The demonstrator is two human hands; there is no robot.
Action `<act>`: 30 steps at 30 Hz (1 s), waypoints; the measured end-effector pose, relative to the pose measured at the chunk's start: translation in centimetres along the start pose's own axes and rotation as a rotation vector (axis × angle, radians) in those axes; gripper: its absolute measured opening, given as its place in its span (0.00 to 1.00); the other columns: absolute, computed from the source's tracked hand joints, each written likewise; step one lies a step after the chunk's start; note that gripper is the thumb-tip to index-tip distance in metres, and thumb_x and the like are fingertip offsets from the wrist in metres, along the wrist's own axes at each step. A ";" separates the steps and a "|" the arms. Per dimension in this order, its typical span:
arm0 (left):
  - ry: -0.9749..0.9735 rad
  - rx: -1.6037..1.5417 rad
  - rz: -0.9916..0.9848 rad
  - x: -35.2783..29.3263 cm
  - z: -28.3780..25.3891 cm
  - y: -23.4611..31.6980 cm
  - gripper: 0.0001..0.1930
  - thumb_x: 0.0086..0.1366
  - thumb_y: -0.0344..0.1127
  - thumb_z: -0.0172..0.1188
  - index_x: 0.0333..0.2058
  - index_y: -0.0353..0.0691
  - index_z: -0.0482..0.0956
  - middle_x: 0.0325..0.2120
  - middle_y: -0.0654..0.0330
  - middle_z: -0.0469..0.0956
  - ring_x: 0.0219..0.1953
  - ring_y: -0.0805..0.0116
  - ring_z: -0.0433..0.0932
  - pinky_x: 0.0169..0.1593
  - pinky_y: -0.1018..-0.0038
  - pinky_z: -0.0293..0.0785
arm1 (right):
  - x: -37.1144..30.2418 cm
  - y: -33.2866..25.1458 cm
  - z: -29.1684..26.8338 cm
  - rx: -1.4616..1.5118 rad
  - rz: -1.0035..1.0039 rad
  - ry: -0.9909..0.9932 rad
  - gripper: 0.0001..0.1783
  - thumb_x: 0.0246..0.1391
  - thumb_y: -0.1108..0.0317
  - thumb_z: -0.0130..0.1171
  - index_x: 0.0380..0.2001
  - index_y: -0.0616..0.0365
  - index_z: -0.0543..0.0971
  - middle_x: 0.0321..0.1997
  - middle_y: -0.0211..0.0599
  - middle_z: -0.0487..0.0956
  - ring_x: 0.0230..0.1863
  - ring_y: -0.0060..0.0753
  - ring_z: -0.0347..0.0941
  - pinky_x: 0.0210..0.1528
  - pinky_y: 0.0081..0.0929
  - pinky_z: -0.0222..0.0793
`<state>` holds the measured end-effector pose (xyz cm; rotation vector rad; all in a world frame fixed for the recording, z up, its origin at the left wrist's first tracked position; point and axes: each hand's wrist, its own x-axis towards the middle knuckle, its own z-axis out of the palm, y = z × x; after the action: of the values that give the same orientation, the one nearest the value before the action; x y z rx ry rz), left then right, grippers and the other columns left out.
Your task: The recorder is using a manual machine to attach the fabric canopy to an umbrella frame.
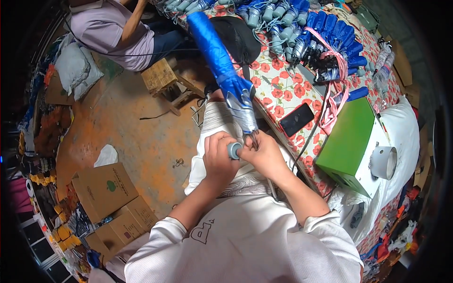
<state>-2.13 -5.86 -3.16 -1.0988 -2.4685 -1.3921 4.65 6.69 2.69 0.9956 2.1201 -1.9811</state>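
Observation:
A folded umbrella [219, 56] with a shiny blue cover and silver lining slants up and away from my lap. My right hand [268, 158] is closed round its near end, where the dark metal ribs and shaft bunch together. In my left hand [219, 158], the fingers wrap round a grey-blue umbrella handle [233, 150], its round end facing my right hand. The handle sits just beside the shaft end; whether the two touch, I cannot tell.
A flowered table [283, 94] on the right bears many blue umbrellas [330, 33], a phone [296, 120], pink ribbon [332, 106] and a green machine [347, 146]. Cardboard boxes [104, 191] stand on the left floor. A person [111, 33] sits beyond a wooden stool [159, 76].

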 end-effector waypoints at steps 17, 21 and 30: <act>0.058 0.355 0.134 0.0 -0.3 -1.4 0.15 0.48 0.31 0.65 0.38 0.47 0.81 0.45 0.59 0.72 0.39 0.59 0.69 0.36 0.71 0.72 | -0.2 -0.1 1.8 0.033 -0.089 -0.002 0.07 0.50 0.72 0.59 0.33 0.62 0.77 0.26 0.32 0.77 0.25 0.22 0.66 0.31 0.20 0.64; 0.109 0.341 0.135 -0.4 -0.1 -1.7 0.10 0.52 0.34 0.65 0.35 0.47 0.82 0.46 0.60 0.72 0.38 0.60 0.69 0.34 0.73 0.72 | 0.4 0.5 2.2 0.229 -0.033 -0.072 0.06 0.51 0.72 0.58 0.33 0.61 0.77 0.29 0.31 0.77 0.27 0.21 0.67 0.33 0.19 0.64; 0.136 0.326 0.091 0.3 -1.1 -2.1 0.12 0.51 0.36 0.65 0.37 0.51 0.81 0.45 0.61 0.71 0.42 0.58 0.69 0.36 0.71 0.73 | 1.5 0.9 2.4 0.420 0.059 -0.127 0.07 0.53 0.75 0.58 0.36 0.55 0.73 0.24 0.23 0.69 0.18 0.10 0.57 0.19 0.09 0.47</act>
<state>-3.93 -7.22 -3.93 -0.9936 -2.4023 -0.9603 3.05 5.06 0.81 0.9349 1.6259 -2.4426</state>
